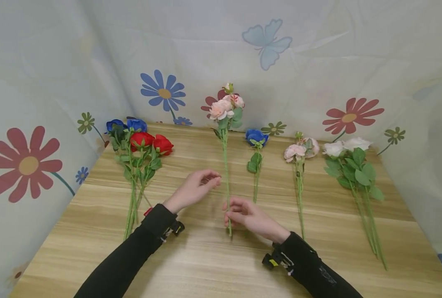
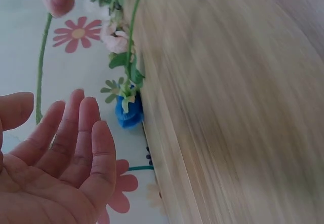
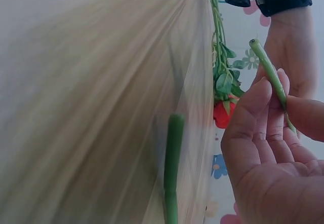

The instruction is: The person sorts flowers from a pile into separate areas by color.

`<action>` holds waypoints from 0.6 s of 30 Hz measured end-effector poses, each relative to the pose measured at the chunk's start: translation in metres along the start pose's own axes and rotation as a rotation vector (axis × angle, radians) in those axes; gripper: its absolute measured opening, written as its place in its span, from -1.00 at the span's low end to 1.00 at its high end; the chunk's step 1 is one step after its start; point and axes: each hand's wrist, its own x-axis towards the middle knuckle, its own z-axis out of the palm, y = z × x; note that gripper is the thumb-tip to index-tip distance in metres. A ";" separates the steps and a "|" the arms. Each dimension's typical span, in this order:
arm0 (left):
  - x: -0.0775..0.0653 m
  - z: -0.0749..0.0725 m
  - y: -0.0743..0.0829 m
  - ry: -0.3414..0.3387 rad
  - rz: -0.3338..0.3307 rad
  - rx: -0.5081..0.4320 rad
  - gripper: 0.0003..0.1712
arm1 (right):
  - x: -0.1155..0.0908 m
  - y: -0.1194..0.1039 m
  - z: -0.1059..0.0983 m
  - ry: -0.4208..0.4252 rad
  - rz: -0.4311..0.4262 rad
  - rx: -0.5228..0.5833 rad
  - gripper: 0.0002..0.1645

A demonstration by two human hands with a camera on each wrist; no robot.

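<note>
A stem of pale pink flowers [image 1: 221, 110] stands upright above the table, and my right hand [image 1: 253, 217] pinches it near its lower end. In the right wrist view the cut end of that green stem [image 3: 267, 64] sticks out past the thumb and fingers. My left hand [image 1: 195, 187] is held just left of the stem, its fingers loosely bent and holding nothing. Seen from the left wrist, the palm of that hand [image 2: 61, 168] is turned up. Just right of the held stem lies a single blue flower [image 1: 257, 137], also visible in the left wrist view.
On the table's left lie red roses [image 1: 141, 140] and blue flowers [image 1: 136, 124] with stems together. To the right are another pink flower stem [image 1: 296, 152] and white roses [image 1: 356, 144]. A printed cloth [image 1: 206, 45] hangs behind the wooden table [image 1: 213, 265].
</note>
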 end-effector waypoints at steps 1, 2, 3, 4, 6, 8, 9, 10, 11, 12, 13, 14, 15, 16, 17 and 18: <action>-0.001 0.000 -0.001 0.011 0.006 0.024 -0.59 | -0.002 0.000 -0.001 0.004 0.006 -0.004 -0.67; -0.001 0.000 -0.002 0.023 0.010 0.051 -0.59 | -0.004 0.001 -0.003 0.009 0.009 -0.013 -0.67; -0.002 -0.001 -0.003 0.036 0.013 0.081 -0.59 | -0.006 0.001 -0.004 0.014 0.010 -0.029 -0.66; -0.003 -0.001 -0.004 0.048 0.015 0.108 -0.60 | -0.008 0.001 -0.006 0.018 0.007 -0.046 -0.66; -0.005 -0.001 -0.006 0.066 0.021 0.162 -0.60 | -0.011 0.003 -0.009 0.027 0.005 -0.075 -0.66; -0.006 -0.002 -0.007 0.079 0.031 0.209 -0.61 | -0.015 0.005 -0.012 0.030 0.000 -0.102 -0.66; -0.007 -0.002 -0.008 0.085 0.039 0.230 -0.61 | -0.017 0.006 -0.013 0.033 -0.001 -0.112 -0.67; -0.008 -0.003 -0.009 0.089 0.047 0.245 -0.61 | -0.019 0.006 -0.015 0.035 0.003 -0.114 -0.67; -0.009 -0.003 -0.010 0.092 0.051 0.259 -0.62 | -0.022 0.006 -0.016 0.038 0.007 -0.118 -0.67; -0.010 -0.004 -0.011 0.096 0.056 0.271 -0.62 | -0.024 0.007 -0.018 0.041 0.010 -0.119 -0.67; -0.010 -0.004 -0.012 0.101 0.062 0.283 -0.63 | -0.026 0.007 -0.019 0.042 0.013 -0.121 -0.67; -0.011 -0.005 -0.013 0.104 0.065 0.293 -0.63 | -0.029 0.007 -0.021 0.047 0.015 -0.123 -0.67; -0.012 -0.005 -0.014 0.106 0.067 0.305 -0.63 | -0.031 0.008 -0.023 0.051 0.017 -0.125 -0.66; -0.013 -0.006 -0.015 0.108 0.069 0.316 -0.63 | -0.034 0.008 -0.025 0.056 0.015 -0.134 -0.66; -0.014 -0.006 -0.016 0.110 0.069 0.327 -0.63 | -0.037 0.008 -0.027 0.062 0.017 -0.137 -0.65; -0.014 -0.007 -0.018 0.110 0.070 0.338 -0.63 | -0.041 0.008 -0.030 0.067 0.018 -0.135 -0.64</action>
